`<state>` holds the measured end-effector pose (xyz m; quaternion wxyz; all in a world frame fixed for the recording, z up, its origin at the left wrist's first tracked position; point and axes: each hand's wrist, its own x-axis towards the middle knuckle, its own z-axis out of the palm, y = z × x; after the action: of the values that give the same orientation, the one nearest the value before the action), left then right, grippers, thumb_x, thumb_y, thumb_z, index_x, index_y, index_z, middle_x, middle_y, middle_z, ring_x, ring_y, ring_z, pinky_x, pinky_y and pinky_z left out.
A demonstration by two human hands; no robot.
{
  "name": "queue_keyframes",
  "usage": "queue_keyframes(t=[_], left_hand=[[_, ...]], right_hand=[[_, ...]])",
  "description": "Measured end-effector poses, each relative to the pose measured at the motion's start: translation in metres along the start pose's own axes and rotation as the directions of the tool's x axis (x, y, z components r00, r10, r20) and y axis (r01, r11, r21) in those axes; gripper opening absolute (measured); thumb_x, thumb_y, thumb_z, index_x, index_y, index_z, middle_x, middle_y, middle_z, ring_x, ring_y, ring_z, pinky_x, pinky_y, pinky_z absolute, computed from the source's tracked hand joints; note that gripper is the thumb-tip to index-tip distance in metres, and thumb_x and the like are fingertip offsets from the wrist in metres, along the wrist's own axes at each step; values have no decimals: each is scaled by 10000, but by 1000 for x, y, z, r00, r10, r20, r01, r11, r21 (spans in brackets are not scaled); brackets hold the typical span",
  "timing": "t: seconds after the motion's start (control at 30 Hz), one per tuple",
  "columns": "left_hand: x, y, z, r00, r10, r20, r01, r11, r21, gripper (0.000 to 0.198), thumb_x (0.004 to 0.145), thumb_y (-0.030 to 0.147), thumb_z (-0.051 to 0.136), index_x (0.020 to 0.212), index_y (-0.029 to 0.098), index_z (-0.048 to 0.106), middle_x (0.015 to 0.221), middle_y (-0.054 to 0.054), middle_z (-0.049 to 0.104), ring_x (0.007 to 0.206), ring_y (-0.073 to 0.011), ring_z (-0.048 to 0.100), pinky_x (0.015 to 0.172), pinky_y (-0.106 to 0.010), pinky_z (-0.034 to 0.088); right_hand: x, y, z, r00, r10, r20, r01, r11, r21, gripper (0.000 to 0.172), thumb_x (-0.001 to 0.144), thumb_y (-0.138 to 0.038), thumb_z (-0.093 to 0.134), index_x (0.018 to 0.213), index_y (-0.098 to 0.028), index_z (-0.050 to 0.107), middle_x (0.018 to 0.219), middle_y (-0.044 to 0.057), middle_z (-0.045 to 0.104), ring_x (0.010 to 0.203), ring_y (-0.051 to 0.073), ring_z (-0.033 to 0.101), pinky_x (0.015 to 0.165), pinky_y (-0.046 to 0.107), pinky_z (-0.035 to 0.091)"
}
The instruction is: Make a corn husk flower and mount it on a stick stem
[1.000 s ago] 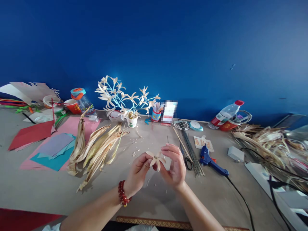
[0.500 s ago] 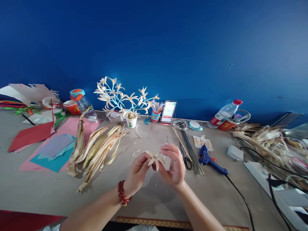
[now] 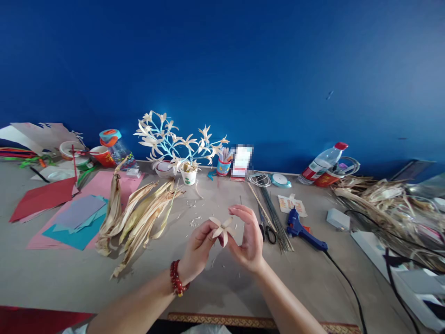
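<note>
A small cream flower of husk petals (image 3: 222,228) is held up over the table between both hands. My left hand (image 3: 197,250), with a red bead bracelet at the wrist, pinches the flower from the left. My right hand (image 3: 249,241) curls round it from the right, fingertips on the petals. A pile of dried corn husks (image 3: 139,215) lies on the table to the left of the hands.
A blue glue gun (image 3: 302,228) with its black cord, scissors (image 3: 267,230) and thin wires (image 3: 274,213) lie to the right. Coloured paper sheets (image 3: 69,208) are on the left, a husk flower branch (image 3: 174,139) in cups at the back, a water bottle (image 3: 321,163) and more husks (image 3: 385,199) far right.
The hands and flower have stayed almost still; the right fingers have shifted slightly on the petals. The view has drifted a little.
</note>
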<state>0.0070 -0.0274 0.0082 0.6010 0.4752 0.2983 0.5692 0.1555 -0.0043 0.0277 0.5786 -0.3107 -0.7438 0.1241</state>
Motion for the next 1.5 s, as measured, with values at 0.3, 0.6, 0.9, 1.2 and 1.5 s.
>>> queue_keyframes(t=[0.3, 0.6, 0.9, 1.2, 1.5], left_hand=[[2, 0, 1, 983, -156, -99, 119, 943, -312, 222, 859, 363, 704, 784, 165, 636, 729, -1, 563, 703, -124, 533, 703, -251, 447], [5, 4, 3, 974, -192, -117, 136, 919, -371, 211, 831, 332, 744, 806, 160, 626, 751, 2, 580, 683, -102, 510, 693, -234, 428], [3, 3, 3, 981, -184, -63, 152, 927, -344, 225, 868, 341, 704, 769, 156, 623, 703, 1, 564, 692, -120, 516, 699, -253, 417], [4, 4, 1, 984, -177, -5, 157, 886, -436, 223, 923, 302, 632, 760, 150, 610, 716, -7, 535, 703, -122, 505, 699, -261, 406], [6, 8, 3, 982, -175, 66, 185, 859, -477, 223, 961, 274, 551, 773, 155, 558, 674, 6, 486, 631, -117, 435, 698, -286, 384]], right_hand=[[6, -4, -1, 980, 130, 150, -129, 991, -16, 405, 832, -220, 690, 1208, -243, 543, 1102, 88, 618, 1024, 257, 583, 899, 430, 490], [-4, -2, 12, 943, 332, 28, -332, 933, 138, 173, 840, -265, 720, 931, -216, 581, 846, 20, 575, 764, 172, 542, 719, 324, 468], [-3, -14, 17, 919, 394, 6, -379, 878, 293, 126, 927, -199, 606, 802, -209, 602, 738, 17, 622, 651, 153, 567, 660, 315, 476], [-3, -10, 14, 896, 435, 87, -439, 843, 309, 122, 935, -234, 602, 817, -205, 591, 705, -6, 592, 621, 134, 554, 601, 265, 465], [2, 4, 9, 898, 438, 54, -434, 857, 277, 109, 908, -267, 628, 822, -201, 625, 822, 29, 589, 787, 169, 565, 709, 290, 471]])
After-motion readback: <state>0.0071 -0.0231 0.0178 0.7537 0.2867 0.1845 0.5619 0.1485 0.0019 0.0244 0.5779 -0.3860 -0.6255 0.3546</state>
